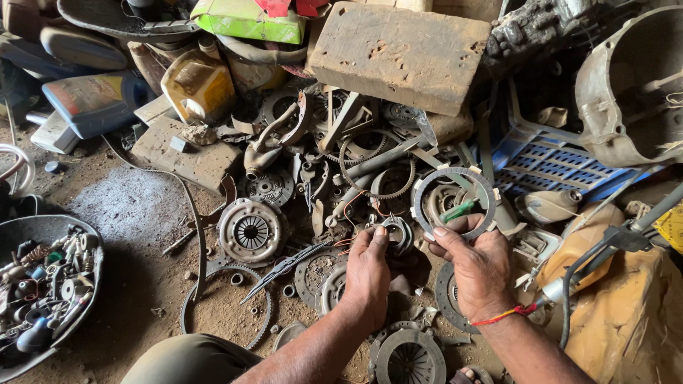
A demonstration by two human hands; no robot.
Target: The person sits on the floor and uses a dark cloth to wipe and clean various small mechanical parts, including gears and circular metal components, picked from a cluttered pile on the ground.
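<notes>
From the head camera, looking down at a dirt floor [128, 206] strewn with worn machine parts, the right hand [478, 264] is closed on a thin flat ring [454, 203] with small tabs round its edge, thumb over the lower rim and fingers behind it. The ring stands tilted, its open face turned toward the camera, and it rises up and away from that hand, so its bulk lies on the far side of the knuckles. The left hand [368, 274] sits just beside, to the left and slightly lower, its fingertips pinched on a small round metal part [395, 233] that rests among the scrap. That small part is near the ring's lower left edge; whether the two touch cannot be told. A green-handled tool [459, 210] shows through the ring's opening, lying behind it. A red thread band [506, 313] circles the right wrist. To the left, well apart from both hands, lies a clutch plate [252, 231], and farther left a basin [87, 284] holds small hardware.
</notes>
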